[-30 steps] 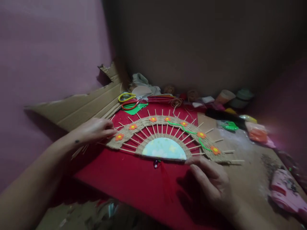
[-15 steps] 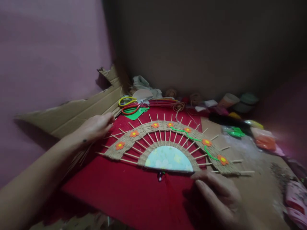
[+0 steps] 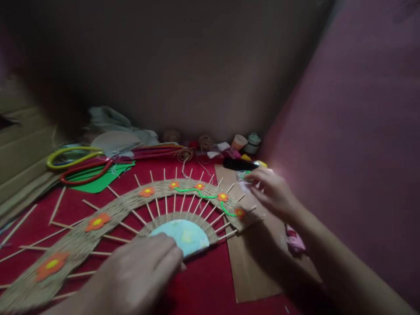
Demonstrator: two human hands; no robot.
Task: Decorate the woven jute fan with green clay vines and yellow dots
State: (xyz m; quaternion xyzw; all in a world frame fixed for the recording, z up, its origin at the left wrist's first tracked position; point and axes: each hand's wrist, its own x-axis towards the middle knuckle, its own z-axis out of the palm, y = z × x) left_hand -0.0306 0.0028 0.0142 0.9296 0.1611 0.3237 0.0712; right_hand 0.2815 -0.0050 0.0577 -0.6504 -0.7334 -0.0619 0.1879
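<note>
A woven twine fan (image 3: 121, 208) with thin wooden sticks lies on red cloth. It carries orange flowers with yellow centres, a green wavy strand along its right part, and a pale blue patterned half-circle (image 3: 188, 236). My left hand (image 3: 141, 271) rests over the fan's lower edge with its fingers curled; whatever is under or in them is hidden. To the right, my right hand (image 3: 271, 190) reaches across a cardboard sheet (image 3: 249, 262). Its fingers are apart, with the fingertips at a small clear packet (image 3: 242, 176) with something green inside, partly covered by the hand.
Scissors with yellow and red handles (image 3: 87, 168) lie on green sheets (image 3: 95, 181) at the left. Twine balls (image 3: 205, 142), a paper cup (image 3: 239, 142) and a lidded jar (image 3: 252, 143) stand along the dark back wall. A pink item (image 3: 294, 239) sits beyond my right forearm.
The view has swung right. My right hand has left the fan's lower right edge for the green packet. My left hand has come from the upper left to the fan's lower edge.
</note>
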